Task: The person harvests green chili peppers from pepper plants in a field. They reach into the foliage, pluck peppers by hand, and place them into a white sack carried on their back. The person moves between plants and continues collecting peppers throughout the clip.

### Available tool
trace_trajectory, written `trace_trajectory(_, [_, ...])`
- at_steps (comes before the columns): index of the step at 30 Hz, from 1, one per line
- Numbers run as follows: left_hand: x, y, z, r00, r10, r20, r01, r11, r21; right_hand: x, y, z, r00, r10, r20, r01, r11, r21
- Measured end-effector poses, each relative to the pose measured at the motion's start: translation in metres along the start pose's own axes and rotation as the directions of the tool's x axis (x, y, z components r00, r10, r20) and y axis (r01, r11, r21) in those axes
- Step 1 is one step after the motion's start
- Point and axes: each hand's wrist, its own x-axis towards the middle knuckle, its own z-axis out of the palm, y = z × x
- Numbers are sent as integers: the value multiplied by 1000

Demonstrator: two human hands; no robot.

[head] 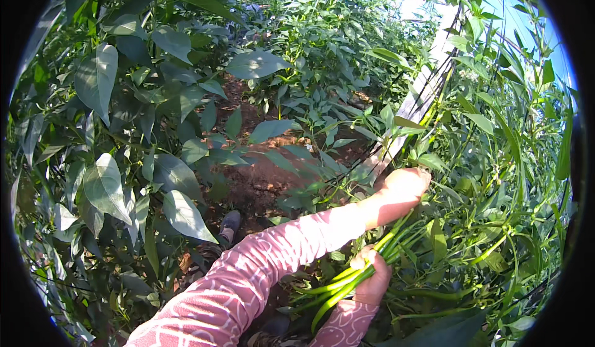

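Note:
Long green chili peppers (pixel 346 282) lie in a bundle in my right hand (pixel 374 277), whose fingers are closed round them low at the right of centre. My left arm, in a pink patterned sleeve, crosses above it, and my left hand (pixel 406 186) is among the pepper plant's leaves beside a pale post. The fingers of that hand are hidden in glare and foliage, so what they touch cannot be told. More green peppers (pixel 437 294) hang on the plant just right of the bundle, and a lighter one (pixel 490 249) hangs higher.
A slanting pale post (pixel 418 96) with dark strings stands at the right among dense pepper plants. Large-leaved plants (pixel 104 184) crowd the left side. Reddish-brown soil (pixel 265 175) shows between the rows, with a dark shoe (pixel 231 221) at its near end.

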Motion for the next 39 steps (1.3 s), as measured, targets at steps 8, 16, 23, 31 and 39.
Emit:
trace_trajectory(8, [6,68,-71,918,258,-301,-161,936,312,1,1,-2,975,-114,191,124,991,-43])
trace_trajectory(16, [57,90,-157,607,201,-769,-218,972,82,2,1,-5,992,-78,99,80,997,-18])
trace_trajectory(23, [53,87,-221,538,-232,-810,-637,518,-571,2,1,-2,991,-95,94,95,995,8])
trace_trajectory(31, [-14,32,-252,901,-432,25,-278,-621,-733,2,0,1,989,-129,71,133,990,-53])
trace_trajectory(39, [-169,65,-233,823,-452,344,-266,-842,-469,9,0,-13,987,-106,119,112,993,-44])
